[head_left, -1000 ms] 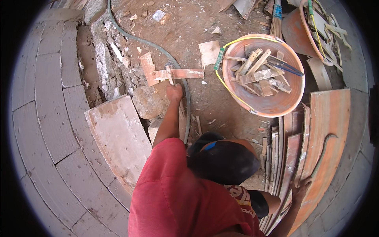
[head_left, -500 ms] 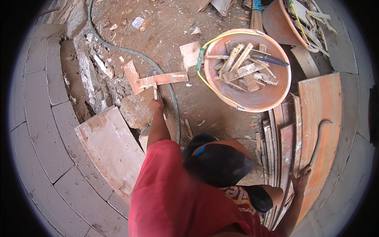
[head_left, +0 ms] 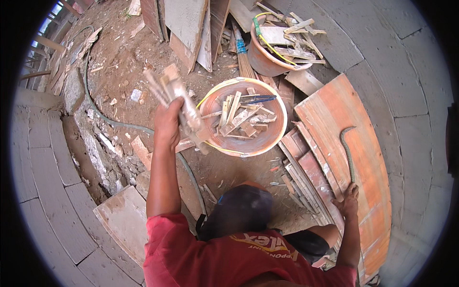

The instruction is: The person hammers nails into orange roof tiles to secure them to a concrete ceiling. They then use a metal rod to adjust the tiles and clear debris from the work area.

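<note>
My left hand (head_left: 167, 120) is raised and closed round a bundle of scrap wood pieces (head_left: 190, 111), smeared by motion. The bundle stands just left of an orange bucket (head_left: 283, 125) with a yellow-wrapped handle and overlaps its rim in the picture. Inside the bucket lie several wood offcuts (head_left: 235, 109) and a dark blue, slender tool (head_left: 262, 99). On the right, my right hand (head_left: 349, 203) is wrapped round the lower end of a hooked metal bar (head_left: 348, 152), which lies along a large orange-faced plywood sheet (head_left: 367, 184).
A second bucket (head_left: 264, 56), heaped with wood scraps, stands beyond, beside a broom (head_left: 245, 62). Boards (head_left: 187, 26) lean at the far side. A hose (head_left: 117, 123) crosses the dirt. Grey block paving (head_left: 52, 179) borders the left, near a loose board (head_left: 125, 217). Stacked strips (head_left: 306, 184) lie at right.
My left hand has lifted from the ground with wood pieces and moved up toward the bucket. The view has shifted to show more of the far side. My right hand stays at the bar.
</note>
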Tool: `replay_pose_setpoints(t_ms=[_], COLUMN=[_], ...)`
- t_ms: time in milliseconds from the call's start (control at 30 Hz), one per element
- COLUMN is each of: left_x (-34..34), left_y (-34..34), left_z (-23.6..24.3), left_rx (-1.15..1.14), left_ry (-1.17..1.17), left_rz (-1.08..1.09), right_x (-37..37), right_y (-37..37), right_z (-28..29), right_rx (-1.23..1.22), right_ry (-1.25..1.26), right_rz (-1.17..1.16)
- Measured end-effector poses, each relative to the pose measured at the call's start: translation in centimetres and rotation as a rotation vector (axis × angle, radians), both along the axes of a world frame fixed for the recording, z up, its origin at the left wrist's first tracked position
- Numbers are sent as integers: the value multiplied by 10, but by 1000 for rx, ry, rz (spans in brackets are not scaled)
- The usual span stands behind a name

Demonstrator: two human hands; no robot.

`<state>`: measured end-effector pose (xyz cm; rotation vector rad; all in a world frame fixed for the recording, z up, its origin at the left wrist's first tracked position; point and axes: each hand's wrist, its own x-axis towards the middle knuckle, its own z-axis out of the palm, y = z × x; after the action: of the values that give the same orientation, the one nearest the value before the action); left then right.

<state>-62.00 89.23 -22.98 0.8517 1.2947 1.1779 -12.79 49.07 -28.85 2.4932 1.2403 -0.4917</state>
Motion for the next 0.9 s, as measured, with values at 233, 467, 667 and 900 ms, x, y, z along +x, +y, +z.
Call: replay_pose_setpoints(t_ms=[233, 467, 667, 900], left_x=[165, -40, -168, -153], left_y=[127, 80, -63, -77], left_z=[92, -95, -263, -344], left_rx=[61, 288, -454, -142], left_ry=[-83, 879, 1361, 1639], left_rz=[-34, 263, -280, -437], right_x=[8, 6, 10, 25], right_y=[-3, -12, -15, -17], right_z=[-2, -13, -16, -21], right_rx=[-15, 7, 23, -36], right_ry=[-48, -42, 3, -17], right_rz=[32, 41, 63, 118])
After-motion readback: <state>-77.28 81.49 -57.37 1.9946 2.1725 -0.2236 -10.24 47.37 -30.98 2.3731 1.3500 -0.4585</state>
